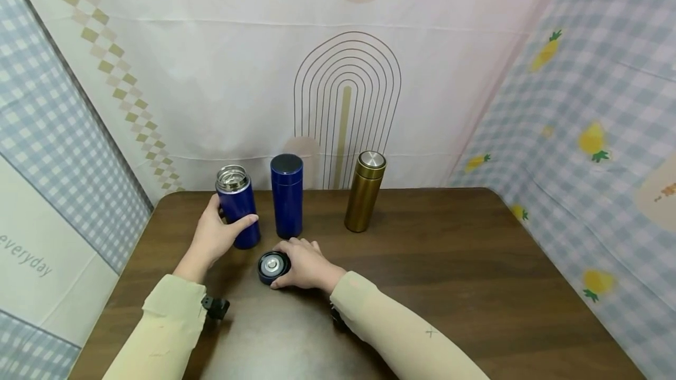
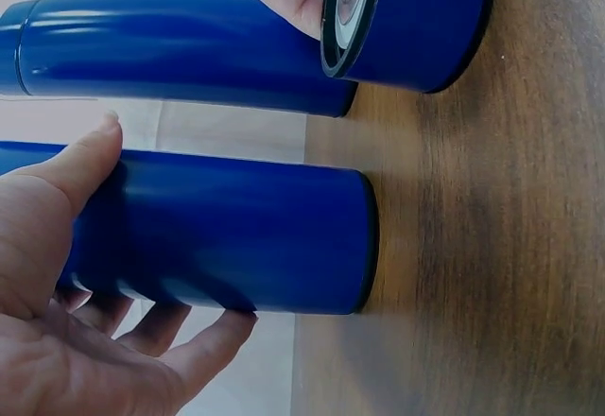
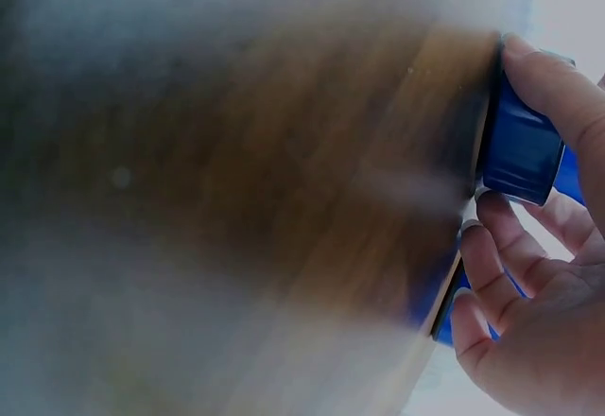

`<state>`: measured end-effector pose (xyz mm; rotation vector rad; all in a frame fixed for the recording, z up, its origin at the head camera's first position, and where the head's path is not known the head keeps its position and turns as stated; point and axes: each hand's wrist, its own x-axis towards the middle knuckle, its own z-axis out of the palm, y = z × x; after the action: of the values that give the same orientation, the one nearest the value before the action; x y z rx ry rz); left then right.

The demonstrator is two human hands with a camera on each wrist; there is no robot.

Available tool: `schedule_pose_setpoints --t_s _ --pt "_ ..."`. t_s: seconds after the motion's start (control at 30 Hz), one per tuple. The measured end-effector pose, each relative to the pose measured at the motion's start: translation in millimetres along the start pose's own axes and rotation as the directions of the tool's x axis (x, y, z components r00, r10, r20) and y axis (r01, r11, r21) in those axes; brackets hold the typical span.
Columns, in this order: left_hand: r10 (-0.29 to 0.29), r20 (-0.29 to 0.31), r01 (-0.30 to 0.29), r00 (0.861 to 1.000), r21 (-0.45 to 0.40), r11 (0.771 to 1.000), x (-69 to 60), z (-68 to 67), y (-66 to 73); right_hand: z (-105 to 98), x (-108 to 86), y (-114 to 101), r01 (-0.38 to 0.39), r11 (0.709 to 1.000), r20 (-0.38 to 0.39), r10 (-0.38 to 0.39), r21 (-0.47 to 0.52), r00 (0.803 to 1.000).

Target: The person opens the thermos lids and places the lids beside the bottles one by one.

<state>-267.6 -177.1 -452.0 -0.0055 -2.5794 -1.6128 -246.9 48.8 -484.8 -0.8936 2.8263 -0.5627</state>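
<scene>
On the left, an uncapped blue thermos [image 1: 237, 213] stands upright on the table, its steel mouth showing. My left hand [image 1: 213, 233] grips its side, thumb across the front and fingers round the far side. In the left wrist view, the thermos base [image 2: 312, 236] meets the wood. The thermos lid [image 1: 266, 274] lies upturned on the table, its inner side facing up. My right hand [image 1: 306, 264] holds it by the rim between thumb and fingers. The right wrist view shows the lid's blue wall [image 3: 520, 147] beside the thumb.
A capped blue thermos [image 1: 287, 204] stands just right of the uncapped one. Further right is a gold thermos [image 1: 363, 198] with a silver-topped lid. The wooden table [image 1: 449, 286] reaches a printed cloth [image 1: 237, 87] at the back; checked cloth [image 1: 570, 180] hangs on the right.
</scene>
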Motion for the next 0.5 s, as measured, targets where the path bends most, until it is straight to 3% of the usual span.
schedule_pose_setpoints --t_s 0.5 --pt "0.003 -0.001 -0.003 1.000 0.044 0.999 4.0 -4.2 -0.4 1.2 -1.1 -2.8 -0.029 0.999 0.014 0.029 -0.031 0.999"
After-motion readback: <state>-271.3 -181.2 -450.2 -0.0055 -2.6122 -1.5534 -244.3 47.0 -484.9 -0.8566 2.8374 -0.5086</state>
